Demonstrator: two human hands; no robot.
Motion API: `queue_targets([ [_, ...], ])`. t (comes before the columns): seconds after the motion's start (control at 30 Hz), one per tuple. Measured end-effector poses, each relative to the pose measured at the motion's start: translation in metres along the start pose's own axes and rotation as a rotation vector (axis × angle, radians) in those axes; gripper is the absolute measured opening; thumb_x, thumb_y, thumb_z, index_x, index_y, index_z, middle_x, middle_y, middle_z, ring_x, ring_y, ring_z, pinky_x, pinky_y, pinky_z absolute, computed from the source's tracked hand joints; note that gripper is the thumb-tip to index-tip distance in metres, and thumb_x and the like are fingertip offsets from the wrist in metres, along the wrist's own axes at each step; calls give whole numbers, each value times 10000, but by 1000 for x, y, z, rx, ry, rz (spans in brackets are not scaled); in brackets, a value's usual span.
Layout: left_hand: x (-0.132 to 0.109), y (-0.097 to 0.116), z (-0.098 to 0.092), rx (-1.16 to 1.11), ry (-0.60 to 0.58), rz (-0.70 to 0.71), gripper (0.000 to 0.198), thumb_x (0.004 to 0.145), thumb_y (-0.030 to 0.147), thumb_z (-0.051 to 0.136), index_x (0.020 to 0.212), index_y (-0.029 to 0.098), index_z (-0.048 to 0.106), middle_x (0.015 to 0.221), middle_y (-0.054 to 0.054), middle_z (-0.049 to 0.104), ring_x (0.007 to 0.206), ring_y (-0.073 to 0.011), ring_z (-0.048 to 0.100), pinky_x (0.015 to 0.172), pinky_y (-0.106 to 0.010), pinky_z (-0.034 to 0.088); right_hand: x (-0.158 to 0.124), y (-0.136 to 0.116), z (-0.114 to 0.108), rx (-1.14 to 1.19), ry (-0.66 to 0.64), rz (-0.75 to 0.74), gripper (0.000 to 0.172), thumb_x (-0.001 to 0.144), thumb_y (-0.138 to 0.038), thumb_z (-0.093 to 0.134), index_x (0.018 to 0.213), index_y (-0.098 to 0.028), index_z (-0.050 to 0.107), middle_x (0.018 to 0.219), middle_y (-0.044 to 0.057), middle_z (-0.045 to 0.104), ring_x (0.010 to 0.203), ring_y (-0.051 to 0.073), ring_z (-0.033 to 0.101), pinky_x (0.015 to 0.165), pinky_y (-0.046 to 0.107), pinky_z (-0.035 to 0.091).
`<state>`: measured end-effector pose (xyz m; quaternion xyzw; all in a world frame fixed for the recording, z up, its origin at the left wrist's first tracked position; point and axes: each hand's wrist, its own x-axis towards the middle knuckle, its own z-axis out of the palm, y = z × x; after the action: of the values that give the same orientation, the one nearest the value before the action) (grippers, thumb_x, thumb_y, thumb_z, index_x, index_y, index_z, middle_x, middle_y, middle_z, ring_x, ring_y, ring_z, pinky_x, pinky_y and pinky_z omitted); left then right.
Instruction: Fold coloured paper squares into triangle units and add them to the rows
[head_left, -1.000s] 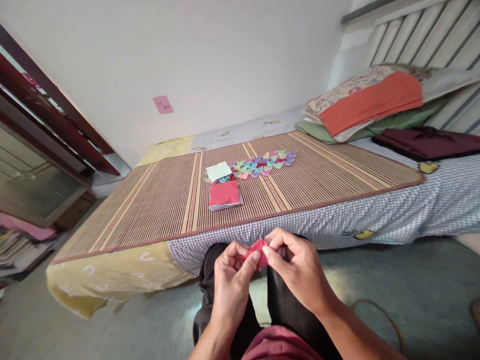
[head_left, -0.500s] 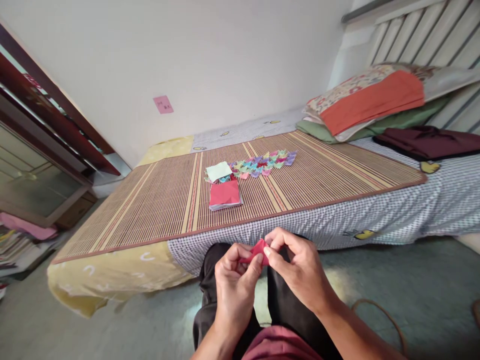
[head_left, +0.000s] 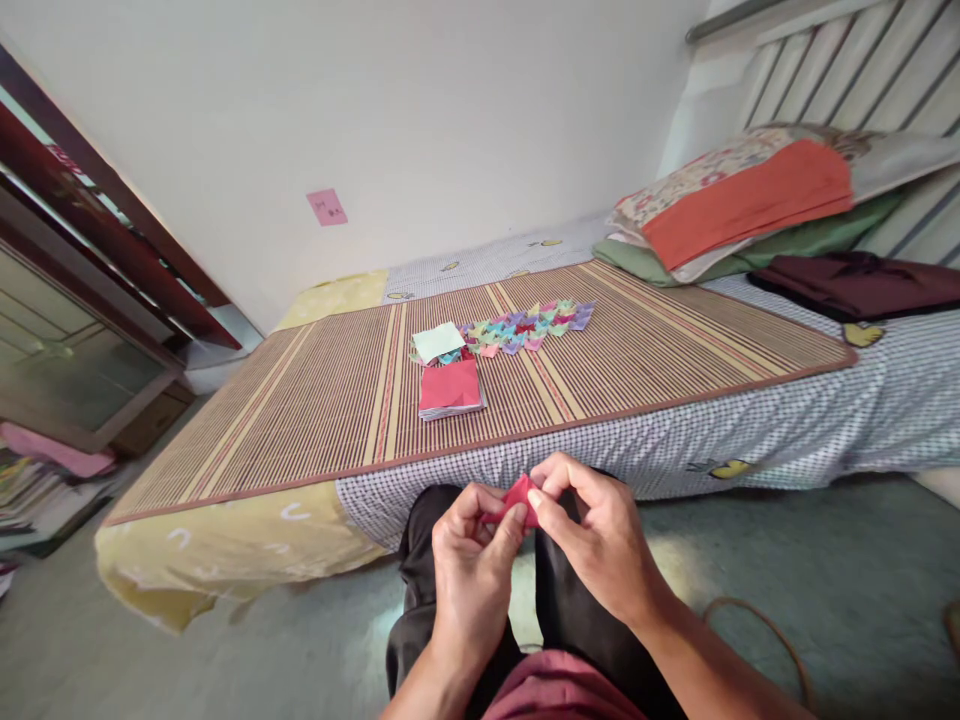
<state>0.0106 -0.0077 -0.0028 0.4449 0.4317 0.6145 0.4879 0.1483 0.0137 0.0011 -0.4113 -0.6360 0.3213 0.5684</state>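
Between both hands, above my knees, is a small folded piece of red paper [head_left: 519, 494]. The fingers and thumb of my left hand [head_left: 474, 550] pinch its left side. On its right side, the thumb and fingertips of my right hand [head_left: 592, 525] are closed on it. Part of the paper is hidden behind my fingers. Farther off on the bed mat lies a stack of square paper [head_left: 450, 388] with a red sheet on top. Behind it, a pale green sheet [head_left: 438, 343] rests over part of several rows of small folded paper pieces [head_left: 532, 328] in many colours.
The striped mat [head_left: 300, 400] covers much of the bed, with checked cloth [head_left: 810, 430] along its front. Pillows [head_left: 750, 205] and a folded dark red cloth [head_left: 847, 282] lie at the right. A glass-fronted cabinet [head_left: 67, 370] stands at the left.
Both hands keep their pinch on the red paper and have barely shifted. The things on the bed lie as before.
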Motion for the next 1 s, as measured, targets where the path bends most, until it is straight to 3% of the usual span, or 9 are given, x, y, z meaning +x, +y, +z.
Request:
queue_targets([
  [0.43,1,1,2,22,9,6,345,832,370,848,677,186,600,673,-1,634,651,-146,579,627,-255,471,2,0,1,5,17,14,251,931,-234,631,695,-224,548,771,21,696,694,165,655,630,264,521],
  [0.6,1,1,3,35,28,20,371,816,390,856,658,188,587,663,-3,631,629,-139,560,600,-247,462,3,3,-1,83,16,99,57,899,-259,701,906,-215,666,749,3,685,658,163,649,598,256,556],
  [0.67,1,0,3,35,14,21,357,828,380,846,669,189,591,678,-9,642,642,-145,571,606,-250,472,3,4,-2,147,-36,152,93,914,-290,709,955,-207,699,759,5,692,650,159,646,591,253,564],
  [0.77,0,-3,3,31,-6,30,332,848,359,833,689,187,598,705,-18,662,666,-150,588,622,-252,487,4,3,-3,202,-107,195,154,951,-322,689,857,-201,695,740,5,676,656,152,631,602,246,559],
  [1.0,-2,-5,6,-69,53,-50,340,796,347,889,776,190,588,684,24,645,609,-116,609,631,-231,524,0,3,0,194,-84,153,255,1013,-367,635,818,-201,639,733,0,636,647,148,623,607,245,554],
])
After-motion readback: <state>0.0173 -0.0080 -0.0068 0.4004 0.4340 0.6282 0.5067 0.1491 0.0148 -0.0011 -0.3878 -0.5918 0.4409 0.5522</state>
